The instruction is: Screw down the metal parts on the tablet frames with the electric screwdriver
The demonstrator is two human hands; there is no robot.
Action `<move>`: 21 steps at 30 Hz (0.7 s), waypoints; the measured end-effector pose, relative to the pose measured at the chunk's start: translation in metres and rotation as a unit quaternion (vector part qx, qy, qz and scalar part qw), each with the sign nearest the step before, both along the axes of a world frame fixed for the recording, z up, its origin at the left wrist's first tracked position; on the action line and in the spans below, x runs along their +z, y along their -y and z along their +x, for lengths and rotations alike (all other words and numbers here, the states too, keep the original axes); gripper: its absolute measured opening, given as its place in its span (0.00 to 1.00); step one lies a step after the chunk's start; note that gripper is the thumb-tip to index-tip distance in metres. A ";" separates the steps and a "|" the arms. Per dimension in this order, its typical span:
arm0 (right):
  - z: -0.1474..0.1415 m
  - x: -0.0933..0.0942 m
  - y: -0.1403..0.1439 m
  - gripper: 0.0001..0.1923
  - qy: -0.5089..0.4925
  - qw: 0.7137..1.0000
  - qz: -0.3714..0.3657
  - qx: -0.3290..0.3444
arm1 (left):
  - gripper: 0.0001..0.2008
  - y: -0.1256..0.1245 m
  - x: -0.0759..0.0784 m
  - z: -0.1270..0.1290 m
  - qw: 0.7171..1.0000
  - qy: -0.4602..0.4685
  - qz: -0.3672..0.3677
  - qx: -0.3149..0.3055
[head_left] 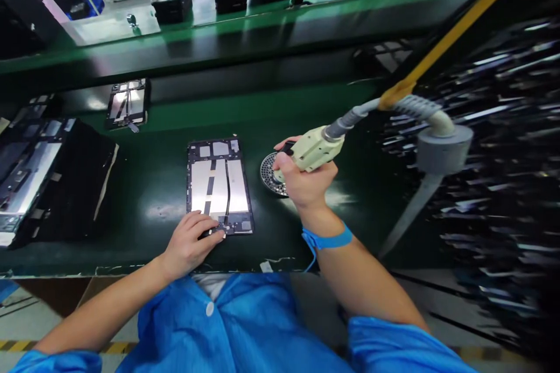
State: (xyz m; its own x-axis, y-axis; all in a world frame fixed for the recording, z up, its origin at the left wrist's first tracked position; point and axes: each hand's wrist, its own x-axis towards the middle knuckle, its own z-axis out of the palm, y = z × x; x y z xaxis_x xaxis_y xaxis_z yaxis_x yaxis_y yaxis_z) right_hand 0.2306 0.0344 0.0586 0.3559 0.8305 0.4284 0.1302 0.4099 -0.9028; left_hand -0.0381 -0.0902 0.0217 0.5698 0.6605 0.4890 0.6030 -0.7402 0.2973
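I see a glossy dark-green conveyor bench [144,186] running across the frame. At centre lies a flat, open tablet chassis [220,185] with silvery plates. My left hand [189,245] presses bunched fingertips on its lower edge. My right hand [306,180] wraps a cream electric screwdriver [315,148] above a round, perforated, probably screw-holding dish [270,175].

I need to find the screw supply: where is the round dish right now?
In the head view, the round dish sits on the green bench, just right of the opened tablet and directly under the right hand gripping the screwdriver.
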 end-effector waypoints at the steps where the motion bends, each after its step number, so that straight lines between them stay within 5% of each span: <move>1: 0.000 0.001 0.000 0.09 0.002 1.000 -0.002 -0.002 | 0.12 0.000 0.001 0.002 1.000 0.000 -0.003 0.003; 10: 0.000 -0.001 0.001 0.10 -0.009 1.000 -0.005 0.017 | 0.09 0.002 0.011 0.017 0.998 0.008 -0.040 0.042; 16: 0.002 -0.002 0.001 0.10 0.003 1.000 -0.012 0.005 | 0.11 0.015 0.003 0.015 0.991 -0.028 -0.058 0.113; 21: 0.004 0.005 0.003 0.09 0.012 1.000 -0.017 -0.012 | 0.12 0.006 -0.002 0.009 0.991 -0.041 -0.070 0.105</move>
